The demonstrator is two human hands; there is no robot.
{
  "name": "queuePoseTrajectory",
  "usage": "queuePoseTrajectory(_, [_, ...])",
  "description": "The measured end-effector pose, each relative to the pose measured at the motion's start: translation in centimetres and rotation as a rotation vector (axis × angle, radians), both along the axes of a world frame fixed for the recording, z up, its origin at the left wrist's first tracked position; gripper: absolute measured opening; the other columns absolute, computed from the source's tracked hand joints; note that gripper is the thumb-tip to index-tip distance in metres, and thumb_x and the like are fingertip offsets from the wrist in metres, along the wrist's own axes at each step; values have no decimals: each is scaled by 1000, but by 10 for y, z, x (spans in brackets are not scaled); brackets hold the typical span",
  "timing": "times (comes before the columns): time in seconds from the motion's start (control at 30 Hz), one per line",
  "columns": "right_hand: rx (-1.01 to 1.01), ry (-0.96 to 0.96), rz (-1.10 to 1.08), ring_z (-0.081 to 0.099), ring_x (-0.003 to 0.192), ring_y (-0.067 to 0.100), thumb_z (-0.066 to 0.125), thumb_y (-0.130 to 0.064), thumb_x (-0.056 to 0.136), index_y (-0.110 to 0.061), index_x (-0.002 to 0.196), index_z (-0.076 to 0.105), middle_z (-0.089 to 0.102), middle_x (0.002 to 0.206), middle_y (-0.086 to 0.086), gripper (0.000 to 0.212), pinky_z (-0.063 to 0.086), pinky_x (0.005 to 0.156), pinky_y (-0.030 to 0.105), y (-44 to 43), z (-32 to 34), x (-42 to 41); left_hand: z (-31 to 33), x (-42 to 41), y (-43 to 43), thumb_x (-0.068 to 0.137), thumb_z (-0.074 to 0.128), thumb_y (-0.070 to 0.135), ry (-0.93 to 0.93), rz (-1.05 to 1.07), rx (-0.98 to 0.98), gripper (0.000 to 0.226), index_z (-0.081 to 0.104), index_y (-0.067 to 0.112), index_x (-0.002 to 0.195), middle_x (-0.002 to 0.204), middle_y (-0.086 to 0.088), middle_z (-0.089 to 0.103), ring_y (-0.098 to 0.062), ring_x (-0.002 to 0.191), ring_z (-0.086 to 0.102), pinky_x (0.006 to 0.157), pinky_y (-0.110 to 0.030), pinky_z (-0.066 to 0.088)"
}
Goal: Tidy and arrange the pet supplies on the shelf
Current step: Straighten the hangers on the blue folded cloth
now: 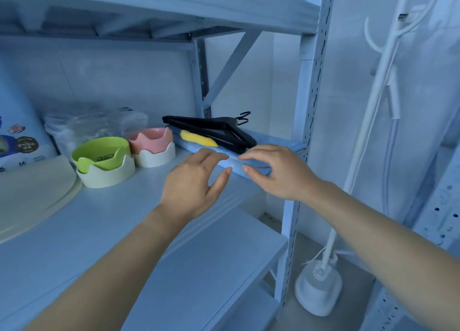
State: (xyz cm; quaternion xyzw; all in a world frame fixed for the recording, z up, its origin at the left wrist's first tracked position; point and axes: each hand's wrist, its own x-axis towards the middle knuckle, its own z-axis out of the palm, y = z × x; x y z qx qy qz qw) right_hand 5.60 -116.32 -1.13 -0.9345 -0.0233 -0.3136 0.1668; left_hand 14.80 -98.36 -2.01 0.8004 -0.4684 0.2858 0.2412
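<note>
Left hand (196, 181), right hand (276, 174) loose-fingered at blue cloth (191, 146) front edge; open shelf (124, 218) left toward green bowl (102, 154).

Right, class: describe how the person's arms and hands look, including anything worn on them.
The left hand and right hand are bare: no gloves, rings or watch show. The left forearm and right forearm are bare too, with no sleeve reaching into view. The nails look short and unpainted.
</note>
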Motion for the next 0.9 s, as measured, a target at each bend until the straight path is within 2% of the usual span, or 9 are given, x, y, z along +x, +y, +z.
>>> queuePoseTrajectory(0.13, [-18, -21, -5, 60, 102, 11, 58, -28, 89, -21, 110, 66, 67, 108, -10, 24, 48, 86, 37, -32, 12, 28, 11, 28, -33, 93, 44, 43, 12, -11, -42, 33, 59, 26, 116, 113, 10, 60, -14, 89, 58, 60, -23, 37])
queuePoseTrajectory(0.23, [-38, 1, -15, 59, 102, 15, 59, -28, 89, -20, 112, 65, 67, 107, -7, 25, 48, 86, 38, -57, 21, 51, 16, 57, -55, 89, 51, 39, 28, -15, 26, 32, 56, 29, 120, 116, 13, 57, -10, 98, 56, 60, -23, 39])
queuePoseTrajectory(0.43, [-38, 90, 22, 57, 106, 11, 60, -35, 87, -23, 119, 61, 60, 116, -8, 34, 46, 91, 35, -107, 12, 85, 12, 99, -91, 85, 60, 29, 61, -32, 199, 42, 50, 34, 126, 122, 15, 51, -9, 110, 51, 75, -30, 50])
queuePoseTrajectory(0.53, [-28, 109, 54, 56, 107, 8, 57, -38, 89, -24, 120, 60, 59, 118, -9, 34, 46, 92, 33, -124, 5, 97, 6, 110, -104, 84, 61, 19, 65, -59, 241, 52, 46, 35, 131, 131, 17, 46, -8, 117, 46, 79, -22, 44])
queuePoseTrajectory(0.63, [-19, 112, 84, 55, 108, 7, 52, -38, 92, -24, 120, 60, 59, 118, -10, 32, 45, 93, 31, -141, 0, 110, 1, 120, -116, 83, 54, 4, 91, -90, 308, 64, 39, 33, 139, 143, 14, 38, -8, 129, 36, 97, -14, 31])
queuePoseTrajectory(0.7, [-17, 123, 116, 55, 108, 7, 50, -36, 93, -23, 120, 60, 59, 119, -9, 32, 45, 94, 30, -151, -3, 118, -1, 125, -121, 83, 48, -2, 104, -83, 322, 66, 38, 31, 139, 143, 13, 39, -6, 130, 35, 96, -4, 22])
queuePoseTrajectory(0.77, [-13, 138, 157, 54, 106, 6, 50, -35, 94, -22, 121, 60, 58, 120, -9, 32, 44, 93, 26, -161, -6, 126, -2, 127, -125, 84, 49, -1, 122, -60, 305, 63, 41, 31, 138, 136, 13, 46, -4, 123, 41, 88, 4, 21])
queuePoseTrajectory(0.83, [-19, 156, 203, 54, 105, 5, 51, -35, 93, -23, 122, 59, 57, 120, -10, 32, 40, 90, 20, -168, -7, 133, -2, 125, -125, 84, 52, 2, 141, -26, 279, 60, 43, 30, 136, 129, 13, 52, -3, 116, 45, 86, 1, 28])
queuePoseTrajectory(0.9, [-37, 176, 245, 52, 107, 4, 50, -37, 93, -24, 123, 57, 55, 123, -11, 33, 38, 90, 18, -174, -8, 139, -2, 122, -125, 84, 55, 4, 154, 23, 254, 58, 45, 33, 134, 125, 16, 53, -2, 114, 46, 88, -12, 39])
